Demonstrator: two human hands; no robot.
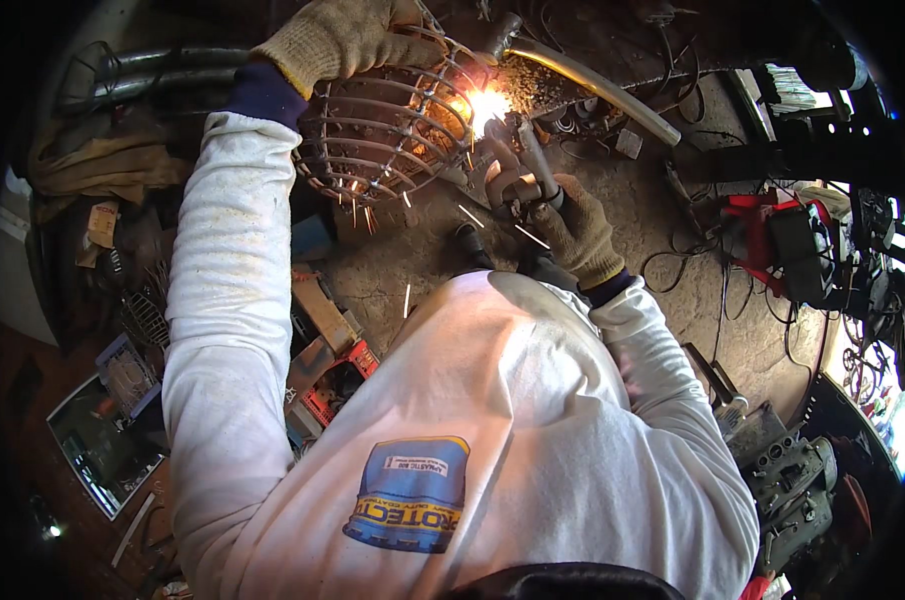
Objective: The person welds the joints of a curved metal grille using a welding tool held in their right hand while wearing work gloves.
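Observation:
My left hand (pixel 343 45), in a tan knit work glove, is closed on the upper rim of a round cage of metal bars (pixel 378 135). The cage is tilted, its curved bars bulging toward the lower left. My right hand (pixel 573 235), gloved alike, is closed around a metal welding tool (pixel 535 165) with a thick cylindrical part; its exact make-up is partly hidden. At the cage's right side, by the tool's tip, a blinding white-orange glow (pixel 488 108) burns and washes out the contact point. Sparks fall below the cage.
A curved metal tube (pixel 598 88) lies beyond the glow at upper right. Metal pipes (pixel 173 62) and brown cloth (pixel 108 160) lie at left. Cables (pixel 688 262) trail over the floor at right, near a red-and-black machine (pixel 773 240). A red crate (pixel 338 385) and greasy metal parts (pixel 793 495) flank me.

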